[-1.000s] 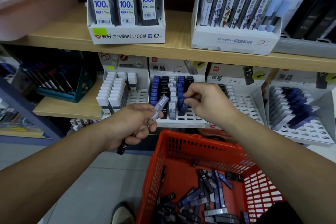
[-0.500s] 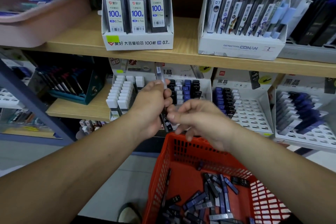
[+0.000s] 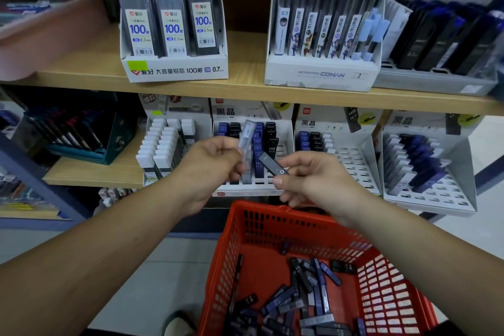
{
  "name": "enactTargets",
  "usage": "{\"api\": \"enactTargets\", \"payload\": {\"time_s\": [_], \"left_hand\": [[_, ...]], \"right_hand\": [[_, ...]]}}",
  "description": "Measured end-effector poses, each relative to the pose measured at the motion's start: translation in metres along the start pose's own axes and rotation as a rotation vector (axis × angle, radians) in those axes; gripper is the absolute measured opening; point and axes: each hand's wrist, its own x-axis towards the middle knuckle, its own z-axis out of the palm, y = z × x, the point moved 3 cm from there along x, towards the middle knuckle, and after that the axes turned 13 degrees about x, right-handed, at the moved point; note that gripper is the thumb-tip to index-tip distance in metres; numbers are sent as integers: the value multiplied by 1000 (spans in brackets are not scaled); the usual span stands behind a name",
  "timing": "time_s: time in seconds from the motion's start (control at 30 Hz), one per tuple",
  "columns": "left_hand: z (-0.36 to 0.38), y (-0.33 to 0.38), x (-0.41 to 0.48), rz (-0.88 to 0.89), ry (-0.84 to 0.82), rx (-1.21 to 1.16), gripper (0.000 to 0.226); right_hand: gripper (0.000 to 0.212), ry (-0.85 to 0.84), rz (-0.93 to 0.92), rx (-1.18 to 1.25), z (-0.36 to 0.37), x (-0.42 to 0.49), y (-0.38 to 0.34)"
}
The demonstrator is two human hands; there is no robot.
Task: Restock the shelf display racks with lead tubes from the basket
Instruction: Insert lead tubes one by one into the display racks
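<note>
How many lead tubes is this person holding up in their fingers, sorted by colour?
clear tube, gripped in the left hand: 1
black tube, pinched in the right hand: 1
Total: 2

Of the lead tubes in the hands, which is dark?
The dark tube pinched by the right hand; the left hand grips the pale tube, translucent and upright.

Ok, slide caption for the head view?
Left hand holds a grey lead tube, right hand pinches a black tube, above the red basket, facing display racks.
</note>
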Motion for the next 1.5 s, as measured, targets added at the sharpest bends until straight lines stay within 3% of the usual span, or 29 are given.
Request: {"api": "enactTargets", "payload": {"time_s": [0.07, 0.2, 0.43, 0.53, 0.7, 0.9, 1.1, 1.5], "left_hand": [[-1, 1, -3, -2, -29, -2, 7], [-1, 6, -6, 0, -54, 112, 22], [1, 5, -3, 30, -100, 201, 32], [-2, 2, 0, 14, -92, 249, 37], [-7, -5, 4, -17, -48, 309, 49], [-9, -7, 4, 5, -98, 340, 31], [-5, -9, 6, 21, -116, 325, 38], [8, -4, 6, 43, -168, 335, 26]], "right_hand": [[25, 28, -12, 1, -6, 2, 3], [19, 100, -6, -27, -17, 7, 4], [27, 213, -83, -12, -32, 15, 1], [19, 210, -75, 21, -32, 22, 4], [24, 178, -49, -4, -30, 28, 8], [18, 167, -43, 7, -32, 29, 9], [17, 110, -69, 42, -35, 28, 8], [26, 84, -131, 32, -41, 24, 6]]}}
